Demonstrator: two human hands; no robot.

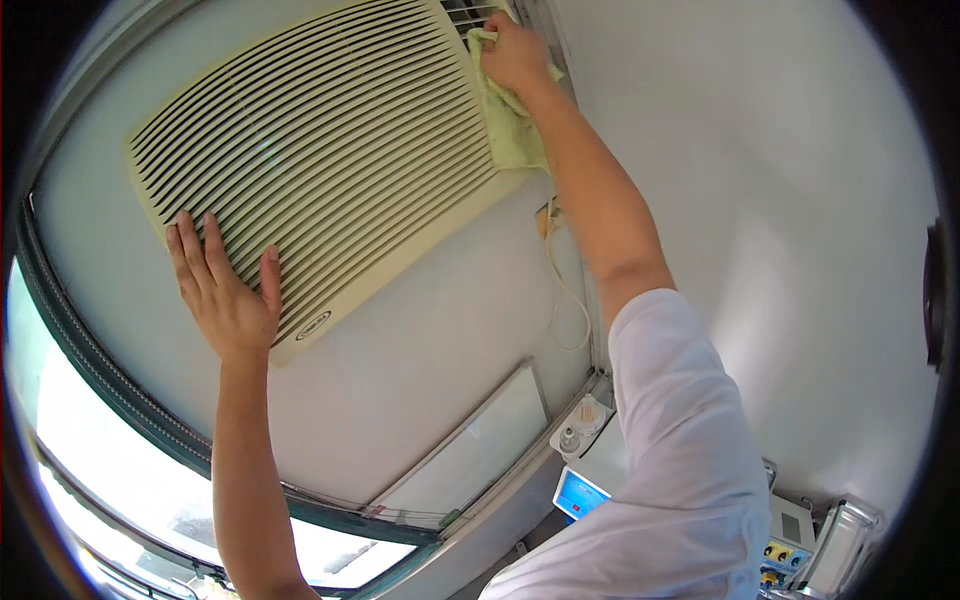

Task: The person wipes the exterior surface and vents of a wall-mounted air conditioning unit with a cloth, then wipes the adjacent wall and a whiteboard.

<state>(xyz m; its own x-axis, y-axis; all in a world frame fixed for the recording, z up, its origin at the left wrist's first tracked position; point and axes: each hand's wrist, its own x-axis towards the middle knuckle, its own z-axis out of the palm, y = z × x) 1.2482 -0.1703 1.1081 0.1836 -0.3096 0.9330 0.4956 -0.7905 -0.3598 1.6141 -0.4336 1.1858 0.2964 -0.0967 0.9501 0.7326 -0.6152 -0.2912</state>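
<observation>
A cream slatted grille panel of a wall air conditioner (pixel 322 150) fills the upper left and middle, with an oval maker's badge near its lower corner. My left hand (pixel 229 289) lies spread over the grille's lower left part, fingers apart, holding nothing. At the unit's upper right end, my right hand (pixel 517 56) grips a light green cloth (pixel 510 135). The cloth hangs down over the panel's right edge. Beside that hand, a section of louvred air outlet (pixel 472 13) shows; the fingertips there are partly hidden.
A cable (pixel 553 277) hangs from a yellowish wall fitting below the unit. Lower down are a whiteboard (pixel 472 450), a white tray with a small bottle (pixel 570 439), and a lit screen (pixel 580 494). A silver case (pixel 836 551) stands at lower right. Windows curve along the lower left.
</observation>
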